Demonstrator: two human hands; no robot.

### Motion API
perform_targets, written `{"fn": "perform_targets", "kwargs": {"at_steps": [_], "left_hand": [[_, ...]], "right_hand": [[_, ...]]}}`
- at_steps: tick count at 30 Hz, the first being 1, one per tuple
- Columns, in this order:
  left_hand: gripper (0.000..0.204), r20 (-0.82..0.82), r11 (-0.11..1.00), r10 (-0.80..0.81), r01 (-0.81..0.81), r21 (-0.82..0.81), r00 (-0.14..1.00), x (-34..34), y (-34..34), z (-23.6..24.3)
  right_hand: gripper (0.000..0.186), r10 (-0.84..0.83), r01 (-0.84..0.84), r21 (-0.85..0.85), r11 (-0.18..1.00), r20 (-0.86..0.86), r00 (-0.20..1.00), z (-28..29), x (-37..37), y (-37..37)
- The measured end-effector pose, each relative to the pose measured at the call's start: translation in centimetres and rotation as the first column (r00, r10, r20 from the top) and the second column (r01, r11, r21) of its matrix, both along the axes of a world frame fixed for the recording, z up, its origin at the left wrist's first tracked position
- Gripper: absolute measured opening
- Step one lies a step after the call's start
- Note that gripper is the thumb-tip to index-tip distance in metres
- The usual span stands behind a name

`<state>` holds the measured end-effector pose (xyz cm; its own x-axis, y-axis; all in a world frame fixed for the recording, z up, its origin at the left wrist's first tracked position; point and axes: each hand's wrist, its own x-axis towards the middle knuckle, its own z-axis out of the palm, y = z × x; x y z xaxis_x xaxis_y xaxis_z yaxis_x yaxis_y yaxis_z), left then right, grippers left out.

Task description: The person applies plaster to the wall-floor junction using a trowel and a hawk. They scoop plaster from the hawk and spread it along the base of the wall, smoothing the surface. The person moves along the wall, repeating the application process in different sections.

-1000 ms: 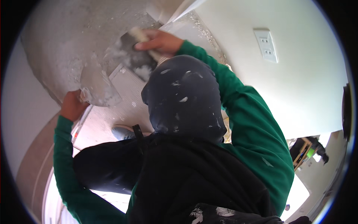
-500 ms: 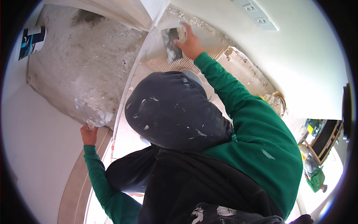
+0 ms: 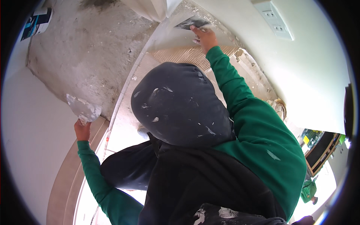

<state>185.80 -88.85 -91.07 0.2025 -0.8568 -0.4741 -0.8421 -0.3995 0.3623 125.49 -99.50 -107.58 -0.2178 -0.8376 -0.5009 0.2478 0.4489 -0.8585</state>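
My left hand (image 3: 82,130) is closed round the handle of a putty knife (image 3: 84,108). Its broad, whitish-smeared blade points away from me over the dusty concrete floor. Stretched out ahead, my right hand (image 3: 206,39) grips a flat trowel (image 3: 189,23). The trowel's dark blade lies low over a smooth greyish spread of mortar (image 3: 174,39) beside the far wall's foot. Nearer to me, combed adhesive (image 3: 180,55) shows in parallel ridges. My bent knee (image 3: 176,101), in dark trousers with paint spots, hides part of the floor between the hands.
A white-and-dark bucket (image 3: 37,23) stands at the far left. A socket plate (image 3: 273,20) is on the right wall. A crumpled bag (image 3: 277,107) lies along that wall. Another person in green (image 3: 309,189) is at the far right, near a wood-framed dark panel (image 3: 323,150).
My right hand has moved farther away with the trowel, whose blade has turned from upright to nearly flat. My left hand has shifted slightly left, still holding the putty knife. The view has tilted a little.
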Motion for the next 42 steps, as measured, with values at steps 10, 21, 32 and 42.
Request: {"fn": "perform_targets", "kwargs": {"at_steps": [10, 21, 32, 42], "left_hand": [[0.029, 0.017, 0.998, 0.053, -0.054, 0.043, 0.998, 1.2, 1.2, 0.2], [0.018, -0.024, 0.99, -0.045, 0.041, -0.132, 0.999, 2.7, 2.4, -1.4], [0.019, -0.034, 0.988, -0.068, 0.062, -0.138, 0.997, 2.9, 2.4, -1.3], [0.029, 0.026, 0.999, -0.003, 0.002, 0.039, 1.0, 1.7, 1.4, 0.1]], "right_hand": [[0.045, -0.203, 0.203, -0.011, 0.979, 0.012, 0.979, -6.6, 2.2, -4.5], [0.044, -0.144, 0.119, -0.081, 0.99, -0.535, 0.833, -8.9, 0.9, -9.0], [0.047, -0.061, 0.075, -0.004, 0.997, -0.616, 0.785, -9.0, 1.3, -10.0], [0.023, 0.119, -0.343, 0.074, 0.937, -0.987, 0.112, -14.1, -1.5, -12.7]]}}
